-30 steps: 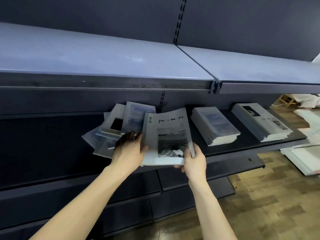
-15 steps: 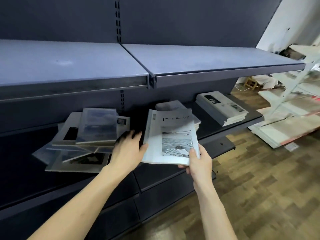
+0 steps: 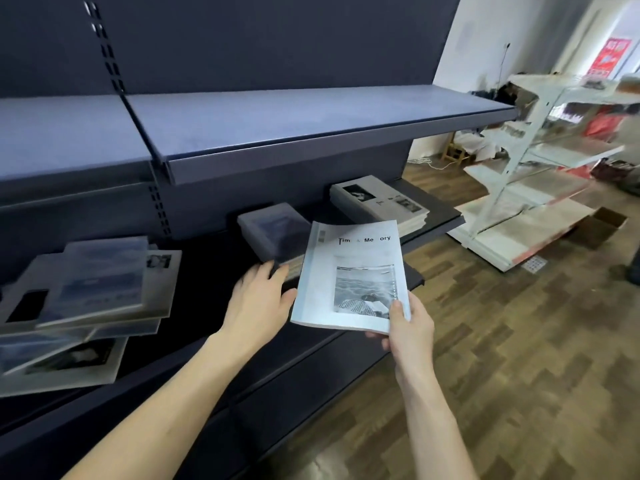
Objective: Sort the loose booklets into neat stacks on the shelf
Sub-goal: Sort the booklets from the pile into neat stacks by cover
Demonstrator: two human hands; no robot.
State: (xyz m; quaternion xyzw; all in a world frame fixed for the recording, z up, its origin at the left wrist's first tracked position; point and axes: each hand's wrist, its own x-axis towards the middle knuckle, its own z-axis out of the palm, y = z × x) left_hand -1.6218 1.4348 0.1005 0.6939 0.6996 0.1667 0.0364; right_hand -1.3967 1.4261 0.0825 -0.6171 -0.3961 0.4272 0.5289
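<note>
Your right hand pinches the lower right corner of a booklet, thumb on the cover and fingers curled beneath, and holds it in the air in front of the shelf, tilted toward you. The cover shows a partly legible title (something like "Tim & Me ory") above a black-and-white picture. Your left hand is open, fingers straight and reaching forward, its fingertips at the near corner of the dark stack that sits on the shelf just behind the held booklet; whether they actually touch it, I cannot tell. The thumb of that hand lies right beside the booklet's left edge. Further right on the same shelf, apart from the dark stack, lies a pale stack with small photos on its top cover, squared up and flat. To the far left the loose pile sprawls on the shelf, its booklets fanned at different angles and overlapping, blurred in this view. The upper shelf runs above all of it. A white rack stands on the wooden floor to the right.
</note>
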